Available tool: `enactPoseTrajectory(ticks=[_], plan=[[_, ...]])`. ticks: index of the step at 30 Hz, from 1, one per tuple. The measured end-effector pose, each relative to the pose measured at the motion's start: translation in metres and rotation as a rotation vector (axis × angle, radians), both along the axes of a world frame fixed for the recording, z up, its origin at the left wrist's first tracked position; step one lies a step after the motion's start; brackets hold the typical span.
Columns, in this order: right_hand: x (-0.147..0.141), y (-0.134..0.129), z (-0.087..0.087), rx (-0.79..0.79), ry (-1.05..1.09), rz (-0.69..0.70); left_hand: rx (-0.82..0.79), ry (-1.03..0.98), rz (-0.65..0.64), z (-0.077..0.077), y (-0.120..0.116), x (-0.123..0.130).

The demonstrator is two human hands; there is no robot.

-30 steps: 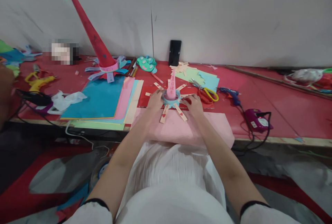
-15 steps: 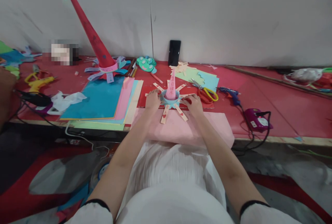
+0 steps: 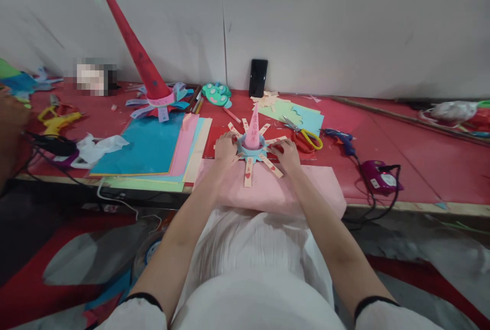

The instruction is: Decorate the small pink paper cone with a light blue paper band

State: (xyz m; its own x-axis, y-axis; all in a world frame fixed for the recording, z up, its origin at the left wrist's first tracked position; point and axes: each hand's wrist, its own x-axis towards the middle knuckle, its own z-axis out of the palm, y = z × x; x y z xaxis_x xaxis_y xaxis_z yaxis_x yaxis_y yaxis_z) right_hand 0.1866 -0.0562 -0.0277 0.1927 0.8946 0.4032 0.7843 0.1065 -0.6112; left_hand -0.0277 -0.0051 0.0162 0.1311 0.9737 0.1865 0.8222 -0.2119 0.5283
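Observation:
In front of me stands a small paper party hat: an upright pink cone (image 3: 253, 128) with red writing, set inside a light blue paper ring (image 3: 250, 152). Cream paper strips (image 3: 248, 173) marked with letters and red hearts fan out all round it. From the left side, my left hand (image 3: 226, 148) has its bent fingers closed on the hat's edge at the ring. Opposite it, my right hand (image 3: 286, 153) pinches the hat's right edge by the strips. The fingertips of both hands are partly hidden.
Left of the hat lie stacked coloured sheets (image 3: 140, 146); behind them leans a tall red cone hat (image 3: 133, 49). Scissors (image 3: 304, 133), a blue glue gun (image 3: 340, 138) and a purple power socket (image 3: 378, 176) are on the right. A phone (image 3: 258, 78) leans on the wall.
The paper hat has turned a little between my hands, its front strips swinging to the right. Both hands have stayed at almost the same places beside it.

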Motion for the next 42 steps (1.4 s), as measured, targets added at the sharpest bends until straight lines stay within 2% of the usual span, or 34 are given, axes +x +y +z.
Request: enactPoseTrajectory(ticks=[6, 19, 42], plan=[[0.000, 0.000, 0.001, -0.001, -0.012, -0.008, -0.077, -0.098, 0.072, -0.005, 0.003, -0.002], [0.000, 0.002, 0.000, 0.020, 0.016, 0.007, -0.051, -0.153, -0.033, -0.010, 0.005, -0.002], [0.000, 0.002, -0.002, 0.013, 0.038, -0.008, 0.017, -0.101, -0.020, -0.019, 0.022, 0.003]])
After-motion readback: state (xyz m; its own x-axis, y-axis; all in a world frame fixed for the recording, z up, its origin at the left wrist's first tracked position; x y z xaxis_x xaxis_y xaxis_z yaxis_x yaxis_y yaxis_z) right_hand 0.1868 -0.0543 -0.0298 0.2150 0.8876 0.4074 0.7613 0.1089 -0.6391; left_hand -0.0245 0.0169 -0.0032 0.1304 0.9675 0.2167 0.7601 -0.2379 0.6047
